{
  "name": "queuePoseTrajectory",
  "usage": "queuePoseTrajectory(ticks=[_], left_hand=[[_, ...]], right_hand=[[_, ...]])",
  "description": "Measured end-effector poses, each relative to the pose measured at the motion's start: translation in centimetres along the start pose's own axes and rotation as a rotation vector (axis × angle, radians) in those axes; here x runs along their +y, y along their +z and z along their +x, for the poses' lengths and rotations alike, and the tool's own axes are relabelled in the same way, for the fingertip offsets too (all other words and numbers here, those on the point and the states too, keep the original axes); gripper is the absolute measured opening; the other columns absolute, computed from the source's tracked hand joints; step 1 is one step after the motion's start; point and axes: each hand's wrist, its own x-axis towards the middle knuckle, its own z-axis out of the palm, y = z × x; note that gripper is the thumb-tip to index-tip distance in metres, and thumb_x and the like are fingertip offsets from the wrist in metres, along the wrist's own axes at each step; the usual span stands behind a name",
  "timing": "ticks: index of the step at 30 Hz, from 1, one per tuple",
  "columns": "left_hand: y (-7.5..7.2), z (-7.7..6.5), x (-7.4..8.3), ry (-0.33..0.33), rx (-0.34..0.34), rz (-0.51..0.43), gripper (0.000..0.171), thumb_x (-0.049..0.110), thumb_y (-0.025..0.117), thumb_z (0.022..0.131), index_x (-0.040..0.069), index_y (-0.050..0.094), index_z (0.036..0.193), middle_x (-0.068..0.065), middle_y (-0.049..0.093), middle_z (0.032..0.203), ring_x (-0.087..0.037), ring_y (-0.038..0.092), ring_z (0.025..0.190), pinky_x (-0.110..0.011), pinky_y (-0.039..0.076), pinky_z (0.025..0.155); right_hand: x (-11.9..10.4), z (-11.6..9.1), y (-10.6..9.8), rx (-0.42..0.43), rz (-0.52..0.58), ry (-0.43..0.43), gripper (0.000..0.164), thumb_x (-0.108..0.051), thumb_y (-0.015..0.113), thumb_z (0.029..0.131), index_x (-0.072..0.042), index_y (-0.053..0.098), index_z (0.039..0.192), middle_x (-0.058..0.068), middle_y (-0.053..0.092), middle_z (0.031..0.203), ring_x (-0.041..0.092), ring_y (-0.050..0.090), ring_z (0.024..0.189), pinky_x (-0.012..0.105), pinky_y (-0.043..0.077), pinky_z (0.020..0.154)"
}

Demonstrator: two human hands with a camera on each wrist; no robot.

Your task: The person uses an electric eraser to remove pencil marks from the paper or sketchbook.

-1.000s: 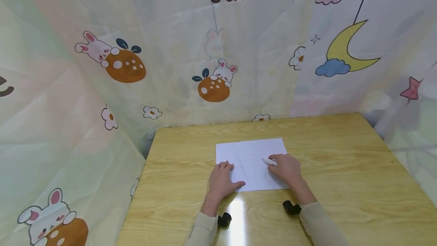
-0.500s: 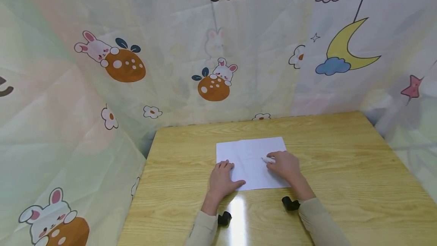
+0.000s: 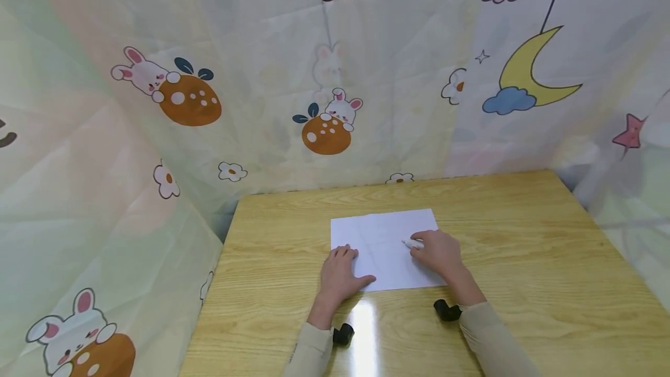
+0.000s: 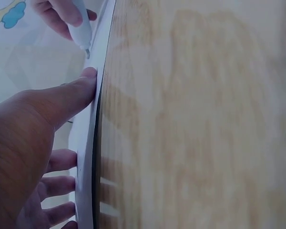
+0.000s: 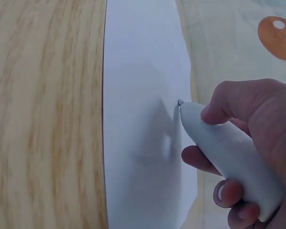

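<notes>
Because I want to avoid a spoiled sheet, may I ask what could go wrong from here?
The paper might twist or slide: the left hand rests only on its left part.
Its near edge seems slightly raised off the table in the left wrist view, so it could buckle.
The white pen, in the right hand, points at the paper uncapped; a slip could leave a stray mark.

The pen point(image 5: 236, 155) looks smooth plastic, the paper point(image 3: 384, 255) matt. The desk point(image 3: 523, 249) shows glossy wood grain; the curtain point(image 3: 256, 74) at twelve o'clock, creased cloth.
</notes>
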Motion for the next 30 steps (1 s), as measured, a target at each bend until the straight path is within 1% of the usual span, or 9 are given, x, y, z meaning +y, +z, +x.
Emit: queuePoseTrajectory(ticks=[3, 7, 14, 18, 20, 23, 27, 30], left_hand=[[0.0, 0.0, 0.0, 0.005, 0.009, 0.003, 0.078, 0.070, 0.068, 0.074, 0.012, 0.063, 0.126, -0.011, 0.056, 0.134, -0.030, 0.047, 0.126, -0.040, 0.038, 0.105], [0.0, -0.1, 0.0, 0.007, 0.008, 0.002, 0.078, 0.069, 0.069, 0.074, 0.012, 0.063, 0.126, -0.012, 0.056, 0.133, -0.030, 0.048, 0.125, -0.040, 0.039, 0.105], [-0.1, -0.1, 0.0, -0.003, 0.003, -0.001, 0.078, 0.069, 0.069, 0.074, 0.012, 0.062, 0.127, -0.011, 0.055, 0.135, -0.029, 0.047, 0.126, -0.040, 0.037, 0.107], [-0.1, -0.1, 0.0, -0.004, 0.007, -0.005, 0.078, 0.069, 0.069, 0.074, 0.012, 0.063, 0.127, -0.011, 0.055, 0.135, -0.029, 0.047, 0.126, -0.040, 0.038, 0.106], [0.0, -0.1, -0.1, -0.003, 0.011, -0.003, 0.077, 0.069, 0.069, 0.074, 0.012, 0.063, 0.126, -0.011, 0.055, 0.134, -0.029, 0.048, 0.125, -0.041, 0.039, 0.105], [-0.1, -0.1, 0.0, -0.002, 0.016, 0.004, 0.077, 0.070, 0.069, 0.074, 0.013, 0.063, 0.125, -0.011, 0.056, 0.134, -0.029, 0.048, 0.125, -0.041, 0.040, 0.104], [-0.1, -0.1, -0.1, -0.003, 0.012, 0.013, 0.078, 0.071, 0.068, 0.074, 0.013, 0.063, 0.126, -0.011, 0.055, 0.134, -0.029, 0.047, 0.125, -0.040, 0.039, 0.105], [0.1, 0.0, -0.2, -0.003, 0.005, 0.015, 0.078, 0.071, 0.066, 0.075, 0.013, 0.063, 0.127, -0.011, 0.055, 0.135, -0.029, 0.047, 0.126, -0.040, 0.038, 0.106]], right_hand=[[-0.1, 0.1, -0.2, 0.007, 0.001, -0.017, 0.034, -0.027, 0.067, 0.080, -0.017, 0.074, 0.112, 0.007, 0.070, 0.087, 0.018, 0.044, 0.054, 0.031, 0.034, 0.040], [0.0, 0.1, -0.2, 0.000, -0.004, -0.030, 0.035, -0.028, 0.068, 0.080, -0.016, 0.074, 0.112, 0.005, 0.067, 0.080, 0.017, 0.042, 0.052, 0.030, 0.032, 0.040], [0.0, 0.0, -0.1, 0.031, -0.013, -0.061, 0.034, -0.027, 0.067, 0.079, -0.017, 0.075, 0.111, -0.001, 0.057, 0.063, 0.016, 0.037, 0.049, 0.029, 0.027, 0.039], [-0.3, 0.0, -0.1, 0.029, -0.016, -0.068, 0.033, -0.027, 0.067, 0.079, -0.017, 0.076, 0.110, -0.002, 0.053, 0.059, 0.016, 0.037, 0.049, 0.029, 0.027, 0.038], [-0.4, 0.0, -0.1, 0.025, -0.016, -0.067, 0.033, -0.027, 0.067, 0.080, -0.017, 0.076, 0.110, -0.002, 0.054, 0.060, 0.017, 0.037, 0.050, 0.029, 0.027, 0.039], [-0.6, 0.1, -0.1, 0.021, -0.015, -0.063, 0.033, -0.027, 0.068, 0.079, -0.018, 0.076, 0.110, -0.001, 0.060, 0.066, 0.017, 0.040, 0.052, 0.029, 0.029, 0.039], [-0.8, 0.2, 0.0, 0.014, -0.012, -0.062, 0.033, -0.027, 0.068, 0.079, -0.018, 0.076, 0.110, 0.001, 0.065, 0.073, 0.017, 0.042, 0.052, 0.030, 0.031, 0.039], [-0.9, 0.3, 0.1, 0.013, -0.018, -0.060, 0.033, -0.027, 0.068, 0.079, -0.018, 0.076, 0.109, 0.002, 0.066, 0.074, 0.018, 0.043, 0.054, 0.030, 0.032, 0.040]])
